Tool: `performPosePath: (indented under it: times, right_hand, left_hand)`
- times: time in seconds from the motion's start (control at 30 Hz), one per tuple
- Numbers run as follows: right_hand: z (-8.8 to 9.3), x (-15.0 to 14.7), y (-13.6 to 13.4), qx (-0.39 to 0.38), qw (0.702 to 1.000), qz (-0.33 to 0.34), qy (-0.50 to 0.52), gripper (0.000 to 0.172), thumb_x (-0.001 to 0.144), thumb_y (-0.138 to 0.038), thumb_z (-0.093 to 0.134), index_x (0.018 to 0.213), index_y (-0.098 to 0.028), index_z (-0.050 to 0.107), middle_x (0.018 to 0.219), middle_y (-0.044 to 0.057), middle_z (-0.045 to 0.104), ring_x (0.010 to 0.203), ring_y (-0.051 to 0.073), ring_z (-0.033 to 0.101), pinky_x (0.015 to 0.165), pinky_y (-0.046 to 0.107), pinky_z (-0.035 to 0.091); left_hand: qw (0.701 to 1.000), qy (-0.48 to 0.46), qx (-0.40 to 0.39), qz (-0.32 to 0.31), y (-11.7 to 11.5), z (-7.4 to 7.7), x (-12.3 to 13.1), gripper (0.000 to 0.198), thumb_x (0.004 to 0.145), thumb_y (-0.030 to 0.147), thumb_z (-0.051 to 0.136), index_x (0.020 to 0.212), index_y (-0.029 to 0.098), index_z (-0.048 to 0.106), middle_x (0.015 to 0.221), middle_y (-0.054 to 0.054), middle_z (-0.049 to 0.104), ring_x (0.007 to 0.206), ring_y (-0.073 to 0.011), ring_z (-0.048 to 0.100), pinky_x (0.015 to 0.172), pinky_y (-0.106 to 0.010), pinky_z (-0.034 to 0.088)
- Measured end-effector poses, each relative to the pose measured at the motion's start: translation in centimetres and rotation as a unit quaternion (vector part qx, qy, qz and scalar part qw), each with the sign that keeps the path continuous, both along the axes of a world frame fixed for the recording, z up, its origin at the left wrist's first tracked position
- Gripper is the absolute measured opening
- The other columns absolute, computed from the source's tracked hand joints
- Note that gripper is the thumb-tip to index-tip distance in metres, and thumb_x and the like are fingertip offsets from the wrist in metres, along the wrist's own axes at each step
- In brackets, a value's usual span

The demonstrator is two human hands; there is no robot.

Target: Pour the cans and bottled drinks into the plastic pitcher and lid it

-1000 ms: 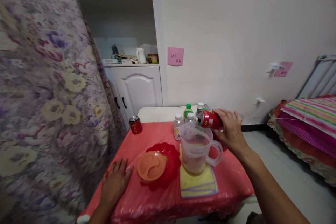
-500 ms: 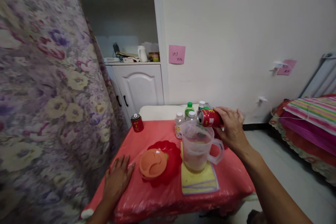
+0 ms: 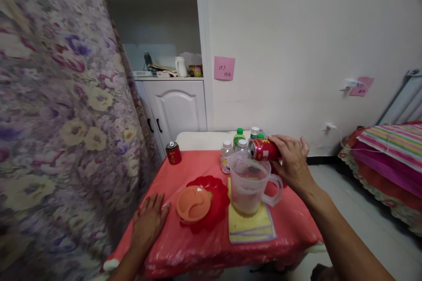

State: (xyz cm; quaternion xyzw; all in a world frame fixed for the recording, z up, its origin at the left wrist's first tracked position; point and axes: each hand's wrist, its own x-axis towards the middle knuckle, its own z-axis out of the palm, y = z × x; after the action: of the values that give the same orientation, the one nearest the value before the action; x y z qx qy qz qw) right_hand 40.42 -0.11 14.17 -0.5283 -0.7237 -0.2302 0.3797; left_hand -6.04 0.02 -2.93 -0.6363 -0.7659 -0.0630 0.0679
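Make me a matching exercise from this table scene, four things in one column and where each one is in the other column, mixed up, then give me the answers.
Things:
1. jug
2. orange lid
3. left hand
4. right hand

Places:
a. on the red plate
b. flat on the tablecloth
c. on the yellow cloth
d. around a tipped red can

Pairs: 1-c, 2-a, 3-b, 4-d

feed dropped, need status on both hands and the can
Right hand shut on red can, tipped sideways over clear jug. Left hand flat on red tablecloth. Bottles crowd behind the jug.
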Motion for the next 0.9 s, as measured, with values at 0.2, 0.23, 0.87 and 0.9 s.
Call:
performPosePath:
  times: [0.2,0.23,0.87,0.9]
  right_hand:
    - [0.1,0.3,-0.3,0.0,1.0,-0.006,-0.016,0.056,0.086,-0.014,0.055,0.139,-0.028,0.046,0.135,0.012,0.062,0.125,0.034,0.054,0.116,0.071,0.016]
    - [0.1,0.3,-0.3,-0.001,1.0,-0.009,-0.019,0.055,0.086,-0.014,0.055,0.139,-0.028,0.046,0.135,0.012,0.062,0.124,0.034,0.054,0.116,0.072,0.016]
    - [2.4,0.6,-1.1,0.026,0.996,-0.044,-0.075,0.054,0.084,-0.01,0.057,0.136,-0.024,0.051,0.134,0.012,0.065,0.122,0.032,0.057,0.116,0.069,0.019]
    - [2.6,0.6,-1.2,0.031,0.995,-0.045,-0.077,0.054,0.084,-0.01,0.056,0.136,-0.024,0.051,0.133,0.012,0.066,0.122,0.032,0.057,0.116,0.069,0.02]
  left_hand:
    - [1.0,0.003,0.002,-0.002,-0.2,0.4,0.3,0.059,0.1,0.042,0.027,0.149,0.016,0.048,0.16,-0.014,0.045,0.149,-0.0318,0.036,0.117,-0.054,0.03]
    - [1.0,0.003,0.002,-0.003,-0.2,0.4,0.4,0.059,0.1,0.042,0.027,0.149,0.015,0.048,0.16,-0.014,0.045,0.149,-0.0319,0.037,0.117,-0.054,0.03]
    - [1.0,0.005,0.012,-0.012,-0.4,0.1,0.1,0.057,0.1,0.04,0.031,0.148,0.015,0.049,0.16,-0.014,0.045,0.149,-0.0338,0.037,0.115,-0.057,0.032]
    - [1.0,0.004,0.013,-0.011,-0.4,0.1,0.1,0.057,0.1,0.04,0.03,0.148,0.015,0.049,0.16,-0.014,0.045,0.149,-0.0339,0.037,0.115,-0.057,0.032]
